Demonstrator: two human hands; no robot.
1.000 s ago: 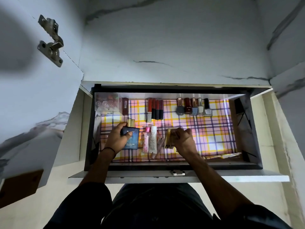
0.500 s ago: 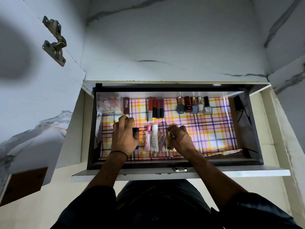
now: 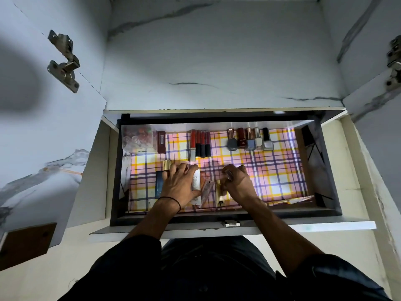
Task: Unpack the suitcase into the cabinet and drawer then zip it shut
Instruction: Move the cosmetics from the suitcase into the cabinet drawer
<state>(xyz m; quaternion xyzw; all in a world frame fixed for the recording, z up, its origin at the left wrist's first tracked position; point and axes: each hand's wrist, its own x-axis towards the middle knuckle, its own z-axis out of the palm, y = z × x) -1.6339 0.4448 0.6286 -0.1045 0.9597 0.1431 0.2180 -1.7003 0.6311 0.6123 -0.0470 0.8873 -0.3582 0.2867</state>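
The drawer [image 3: 321, 170] stands pulled out and both hands are down in its front half. The suitcase is nowhere in sight from here.

The left hand [image 3: 180, 185] lies over a blue perfume bottle [image 3: 159, 185] and a white tube [image 3: 196, 181] at the drawer's front left. Its fingers are a little spread across them, seemingly nudging them straight; whether it grips either I cannot tell. The right hand [image 3: 237, 184], mid-front of the drawer, is curled and looks to be pinching a small dark tube [image 3: 229, 175], probably to lay it beside the gold case [image 3: 220, 193] there.

Along the drawer's back wall the nail polishes [image 3: 249, 141] and lip glosses [image 3: 199, 145] lie in tidy rows, with a clear box [image 3: 138, 136] in the back left corner, so I'd guess the front items are being lined up likewise.
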